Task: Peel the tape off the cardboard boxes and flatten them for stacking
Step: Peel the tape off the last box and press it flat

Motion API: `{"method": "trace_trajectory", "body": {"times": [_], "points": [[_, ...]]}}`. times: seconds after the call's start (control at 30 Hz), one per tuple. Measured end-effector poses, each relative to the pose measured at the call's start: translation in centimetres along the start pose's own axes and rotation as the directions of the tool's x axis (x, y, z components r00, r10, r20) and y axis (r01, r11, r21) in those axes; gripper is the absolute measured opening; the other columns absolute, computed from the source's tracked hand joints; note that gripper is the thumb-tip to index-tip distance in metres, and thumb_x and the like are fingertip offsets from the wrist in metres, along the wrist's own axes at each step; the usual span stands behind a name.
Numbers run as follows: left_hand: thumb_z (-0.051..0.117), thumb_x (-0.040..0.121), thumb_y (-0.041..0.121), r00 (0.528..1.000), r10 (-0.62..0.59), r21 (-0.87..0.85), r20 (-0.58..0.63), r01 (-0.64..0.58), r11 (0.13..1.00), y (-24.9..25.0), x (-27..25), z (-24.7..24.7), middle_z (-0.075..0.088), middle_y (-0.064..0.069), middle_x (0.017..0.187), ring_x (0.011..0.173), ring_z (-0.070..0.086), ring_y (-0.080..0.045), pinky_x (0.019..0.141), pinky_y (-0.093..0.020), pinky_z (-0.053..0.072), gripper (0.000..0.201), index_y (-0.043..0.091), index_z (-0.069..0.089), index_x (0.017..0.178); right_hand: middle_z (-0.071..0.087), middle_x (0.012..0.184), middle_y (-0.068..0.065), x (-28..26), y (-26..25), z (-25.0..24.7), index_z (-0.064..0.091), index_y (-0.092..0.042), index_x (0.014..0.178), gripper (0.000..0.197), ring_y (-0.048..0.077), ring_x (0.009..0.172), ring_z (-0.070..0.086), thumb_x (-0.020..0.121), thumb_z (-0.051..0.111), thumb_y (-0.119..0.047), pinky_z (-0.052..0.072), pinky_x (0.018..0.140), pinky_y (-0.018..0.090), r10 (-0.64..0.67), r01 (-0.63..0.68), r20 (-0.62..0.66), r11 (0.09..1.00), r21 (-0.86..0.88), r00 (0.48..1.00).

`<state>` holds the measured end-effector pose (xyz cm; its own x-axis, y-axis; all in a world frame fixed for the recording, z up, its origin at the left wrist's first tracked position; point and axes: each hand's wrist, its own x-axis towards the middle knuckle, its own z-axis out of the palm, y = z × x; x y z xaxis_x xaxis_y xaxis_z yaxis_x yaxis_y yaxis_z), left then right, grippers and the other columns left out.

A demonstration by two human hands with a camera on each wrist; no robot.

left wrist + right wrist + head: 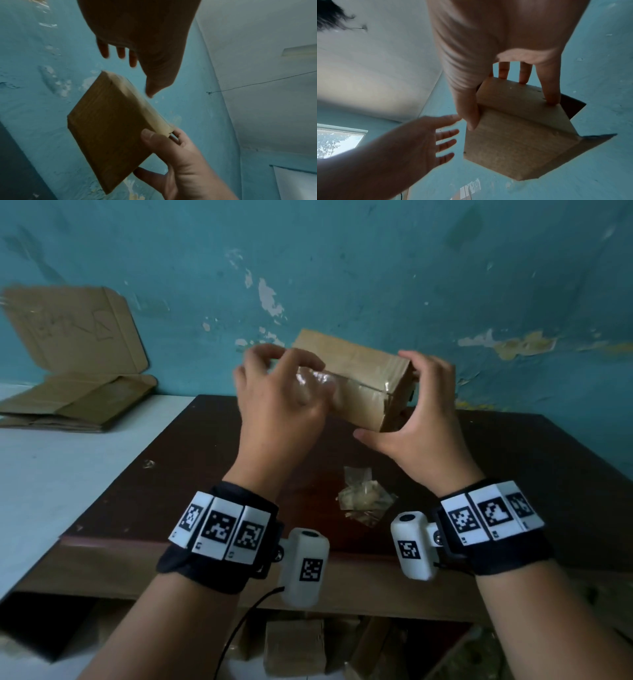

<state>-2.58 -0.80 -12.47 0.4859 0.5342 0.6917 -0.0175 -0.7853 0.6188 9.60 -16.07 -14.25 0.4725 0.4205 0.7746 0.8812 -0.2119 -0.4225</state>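
Both wrists sat nearest. Above the table [513, 460], the right hand [424, 419] gripped one end of the taped box [359, 378]; the left hand [277, 392], fingers loose, seemed to hold crumpled clear tape [317, 380], though blur hid the pinch. Best pull low along the seam, bracing the box firmly.

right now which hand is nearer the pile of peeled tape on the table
Right. The right hand, gripping the cardboard box, sits almost above the peeled tape pile; the left hand is up-left.

Dark table [496, 460]: crumpled tape scraps [364, 498] (clear, bunched).
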Motion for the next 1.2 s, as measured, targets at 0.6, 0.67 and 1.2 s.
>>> {"method": "trace_trajectory", "body": {"times": [0.6,0.67,1.2], "points": [[0.069,0.091,0.013,0.941,0.058,-0.174,0.332,0.001,0.985,1.8,-0.2,0.1,0.055,0.011,0.065,0.059,0.047,-0.002,0.056,-0.016,0.035,0.015,0.018,0.062,0.078,0.047,0.139,0.006,-0.3,-1.3,0.6,0.037,-0.017,0.146,0.101,0.025,0.130,0.049,0.063,0.093,-0.024,0.046,0.105,0.044,0.055,-0.062,0.080,0.994,0.088,0.995],[0.066,0.093,0.011,0.937,0.043,-0.171,0.347,0.019,0.985,1.5,0.0,-0.1,0.057,0.012,0.068,0.062,0.049,0.000,0.059,-0.016,0.036,0.014,0.017,0.062,0.080,0.047,0.141,0.007,-0.2,-1.1,0.2,0.037,-0.016,0.147,0.102,0.025,0.131,0.048,0.062,0.094,-0.020,0.045,0.106,0.045,0.058,-0.067,0.101,0.994,0.088,0.993],[0.053,0.089,0.011,0.932,0.032,-0.555,0.361,0.187,0.810,1.4,0.8,-1.1,0.064,-0.038,0.100,0.089,0.064,-0.046,0.088,-0.053,0.055,0.008,0.009,0.054,0.081,0.035,0.151,0.004,-0.1,-0.6,-0.8,0.029,-0.017,0.150,0.102,0.005,0.140,0.032,0.070,0.091,-0.027,0.028,0.119,0.024,0.107,-0.149,0.205,0.967,0.206,0.973]]}}
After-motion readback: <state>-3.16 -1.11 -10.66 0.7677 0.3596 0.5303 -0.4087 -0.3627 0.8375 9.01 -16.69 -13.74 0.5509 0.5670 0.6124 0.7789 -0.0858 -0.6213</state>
